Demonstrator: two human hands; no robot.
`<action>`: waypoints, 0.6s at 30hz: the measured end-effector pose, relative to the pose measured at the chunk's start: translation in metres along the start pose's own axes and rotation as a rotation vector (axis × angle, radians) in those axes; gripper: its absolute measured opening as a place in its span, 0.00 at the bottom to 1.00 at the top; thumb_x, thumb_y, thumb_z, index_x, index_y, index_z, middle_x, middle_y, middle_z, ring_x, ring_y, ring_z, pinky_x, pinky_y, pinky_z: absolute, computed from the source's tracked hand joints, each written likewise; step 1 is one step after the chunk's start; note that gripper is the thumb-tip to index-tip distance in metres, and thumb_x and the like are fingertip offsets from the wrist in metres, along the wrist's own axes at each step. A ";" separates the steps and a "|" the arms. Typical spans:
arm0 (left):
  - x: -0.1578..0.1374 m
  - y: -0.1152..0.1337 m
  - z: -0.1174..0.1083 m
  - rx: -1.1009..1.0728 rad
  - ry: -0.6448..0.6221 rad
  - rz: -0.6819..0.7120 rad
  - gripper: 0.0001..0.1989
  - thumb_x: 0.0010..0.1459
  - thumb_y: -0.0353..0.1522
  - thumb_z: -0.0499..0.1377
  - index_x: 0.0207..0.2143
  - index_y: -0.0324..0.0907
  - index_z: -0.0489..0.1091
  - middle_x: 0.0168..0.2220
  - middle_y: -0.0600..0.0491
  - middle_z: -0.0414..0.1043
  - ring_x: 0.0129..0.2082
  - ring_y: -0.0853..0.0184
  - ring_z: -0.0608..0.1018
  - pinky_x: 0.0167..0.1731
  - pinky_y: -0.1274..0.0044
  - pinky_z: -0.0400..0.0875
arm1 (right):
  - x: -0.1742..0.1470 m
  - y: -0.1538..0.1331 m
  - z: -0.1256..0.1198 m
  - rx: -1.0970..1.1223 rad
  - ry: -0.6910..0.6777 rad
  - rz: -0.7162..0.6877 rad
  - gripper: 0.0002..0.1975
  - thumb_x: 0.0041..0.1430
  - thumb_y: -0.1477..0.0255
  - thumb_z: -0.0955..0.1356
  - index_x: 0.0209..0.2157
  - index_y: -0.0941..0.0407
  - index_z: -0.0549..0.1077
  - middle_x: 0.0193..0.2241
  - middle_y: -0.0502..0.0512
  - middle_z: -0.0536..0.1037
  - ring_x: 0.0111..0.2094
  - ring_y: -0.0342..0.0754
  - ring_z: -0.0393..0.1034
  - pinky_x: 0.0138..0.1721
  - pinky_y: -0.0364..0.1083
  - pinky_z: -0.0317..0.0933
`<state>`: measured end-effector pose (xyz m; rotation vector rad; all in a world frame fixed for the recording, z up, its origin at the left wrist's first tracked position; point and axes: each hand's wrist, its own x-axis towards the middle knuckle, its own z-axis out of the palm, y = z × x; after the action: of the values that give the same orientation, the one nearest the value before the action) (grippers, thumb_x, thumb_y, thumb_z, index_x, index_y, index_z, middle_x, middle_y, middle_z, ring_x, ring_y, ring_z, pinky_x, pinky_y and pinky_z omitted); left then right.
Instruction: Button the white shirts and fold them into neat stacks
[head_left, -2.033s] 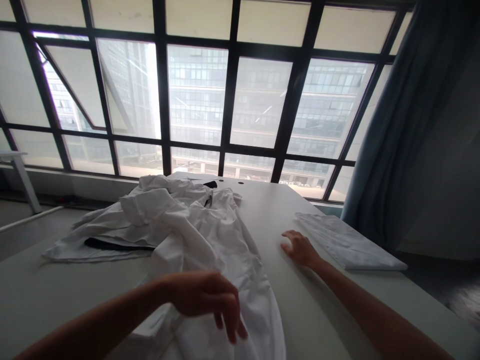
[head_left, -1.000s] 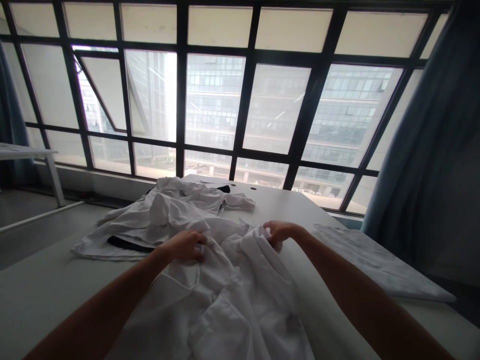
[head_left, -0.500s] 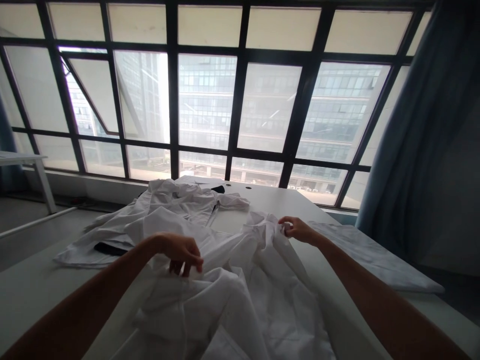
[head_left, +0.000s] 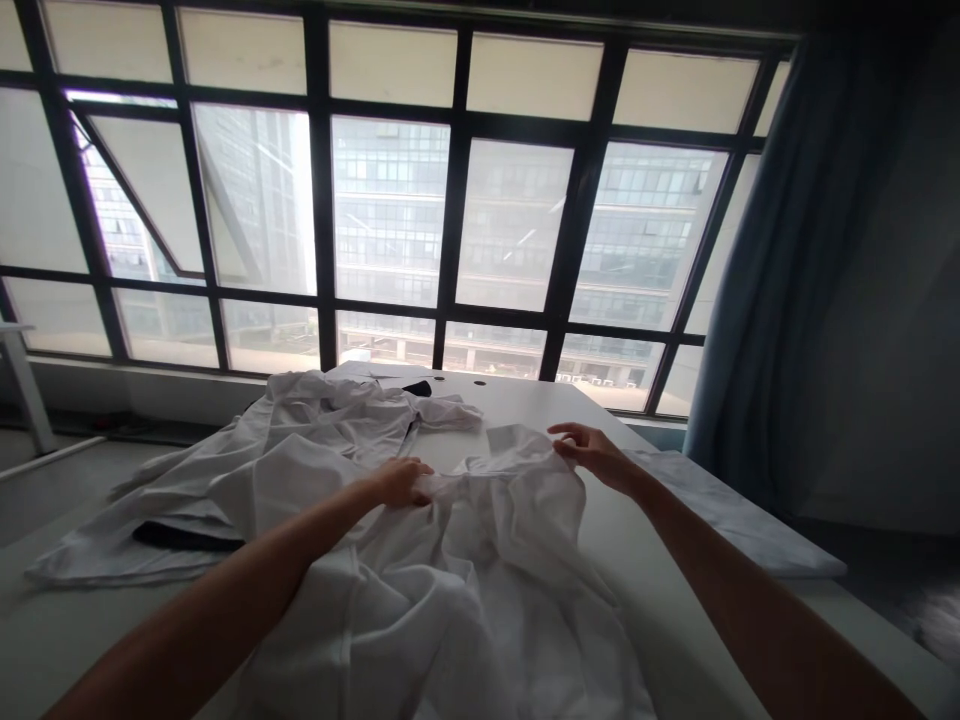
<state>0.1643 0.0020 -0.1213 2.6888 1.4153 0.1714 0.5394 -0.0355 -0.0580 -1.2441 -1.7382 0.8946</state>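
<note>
A crumpled white garment (head_left: 480,610), its kind not clear, lies spread on the white table in front of me. My left hand (head_left: 405,482) is closed on its far edge at the left, fingers pinching the cloth. On the right, my right hand (head_left: 592,458) grips the same far edge between thumb and fingers. Between the two hands the cloth is gathered in folds, and a flap stands up a little near the right hand. The near end of the garment runs out of view at the bottom.
A heap of white garments (head_left: 300,435) with a black strip (head_left: 184,537) lies at the left. Flat folded white cloth (head_left: 739,510) rests along the right edge of the table (head_left: 540,402). Behind are windows (head_left: 390,210) and a blue curtain (head_left: 772,300).
My left hand has moved forward and right and taken hold of the garment's far edge. My right hand stays at its edge; the cloth between them is spread wider. The view has shifted right.
</note>
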 end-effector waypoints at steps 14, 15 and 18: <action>0.009 -0.066 -0.093 -0.015 0.301 -0.092 0.13 0.54 0.37 0.58 0.36 0.39 0.78 0.40 0.48 0.77 0.40 0.60 0.77 0.42 0.73 0.69 | 0.001 0.029 -0.128 -0.963 -0.001 0.052 0.09 0.36 0.83 0.64 0.20 0.55 0.66 0.24 0.54 0.72 0.30 0.51 0.68 0.34 0.48 0.60; 0.015 -0.063 -0.103 0.051 0.370 -0.113 0.12 0.55 0.36 0.58 0.35 0.40 0.78 0.41 0.48 0.76 0.42 0.59 0.76 0.43 0.73 0.69 | 0.003 0.029 -0.144 -1.037 0.027 0.053 0.08 0.39 0.82 0.65 0.20 0.55 0.66 0.26 0.56 0.73 0.32 0.53 0.69 0.36 0.49 0.61; 0.037 -0.052 -0.124 0.210 0.509 -0.272 0.12 0.59 0.34 0.55 0.38 0.41 0.78 0.43 0.48 0.76 0.44 0.58 0.76 0.44 0.71 0.68 | 0.007 0.035 -0.197 -1.211 0.231 0.024 0.06 0.51 0.76 0.63 0.24 0.56 0.71 0.35 0.68 0.74 0.41 0.61 0.71 0.42 0.56 0.61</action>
<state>0.1250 0.0663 -0.0038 2.6872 2.0206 0.7690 0.7289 -0.0012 -0.0027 -1.9747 -2.0851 -0.4404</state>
